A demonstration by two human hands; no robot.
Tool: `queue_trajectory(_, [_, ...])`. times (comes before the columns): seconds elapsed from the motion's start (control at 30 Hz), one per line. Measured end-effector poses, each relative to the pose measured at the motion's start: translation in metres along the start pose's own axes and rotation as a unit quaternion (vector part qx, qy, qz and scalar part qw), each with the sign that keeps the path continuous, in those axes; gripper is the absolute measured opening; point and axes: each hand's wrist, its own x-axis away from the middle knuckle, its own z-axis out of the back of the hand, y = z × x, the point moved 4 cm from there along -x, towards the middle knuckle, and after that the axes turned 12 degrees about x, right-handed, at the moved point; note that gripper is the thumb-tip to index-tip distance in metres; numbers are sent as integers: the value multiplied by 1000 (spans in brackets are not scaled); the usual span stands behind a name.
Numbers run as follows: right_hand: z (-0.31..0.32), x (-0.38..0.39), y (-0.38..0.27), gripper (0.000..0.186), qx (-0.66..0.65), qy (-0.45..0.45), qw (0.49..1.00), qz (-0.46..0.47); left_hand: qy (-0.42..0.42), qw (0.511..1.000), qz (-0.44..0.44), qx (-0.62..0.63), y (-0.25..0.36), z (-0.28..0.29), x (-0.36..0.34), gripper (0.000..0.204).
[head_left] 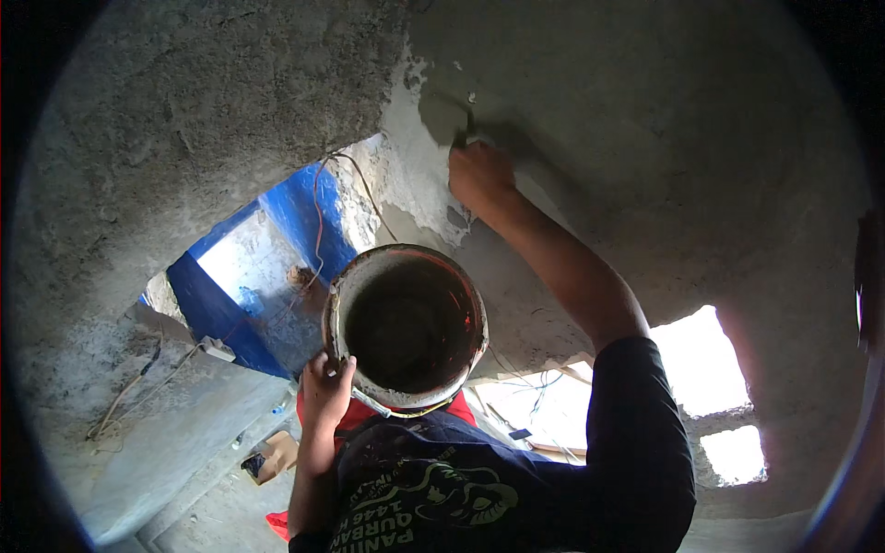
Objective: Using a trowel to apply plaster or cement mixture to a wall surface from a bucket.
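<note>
"Tipping worries me: the left hand (pixel 328 396) pinches the bucket (pixel 415 399), mid-view, only at its eight o'clock rim, so its weight could twist."

"And the right hand (pixel 481 175), at one o'clock?"

"Closed round a tool (pixel 469 122), mostly hidden; pressing hard might gouge the damp patch (pixel 441 118)."

"What's in the way?"

"A cable (pixel 317 198), looping beyond the bucket's eleven o'clock, could snag it; a blue frame (pixel 221 318) stands at nine."

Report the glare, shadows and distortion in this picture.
Head view: white, irregular wall openings at right are blown out; a shadow spreads right of the bare right hand on the grey plastered wall; its thin, dark tool is too dim to identify; the round, mortar-smeared bucket is murky inside; edges bend near the black fisheye rim.
</note>
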Motion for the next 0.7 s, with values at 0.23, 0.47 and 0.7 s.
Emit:
queue_trajectory(0.23, [44, -1, 30, 19, 57, 86, 990, -96, -42, 995, 57, 74, 4, 1, 0, 38])
queue_trajectory(0.47, [29, 52, 7, 19, 70, -16, 997, -39, 14, 998, 9, 53, 0, 14, 6, 44])
queue_trajectory(0.7, [68, -2, 46, 24, 12, 86, 990, -112, 2, 1000, 10, 28, 6, 8, 1, 41])
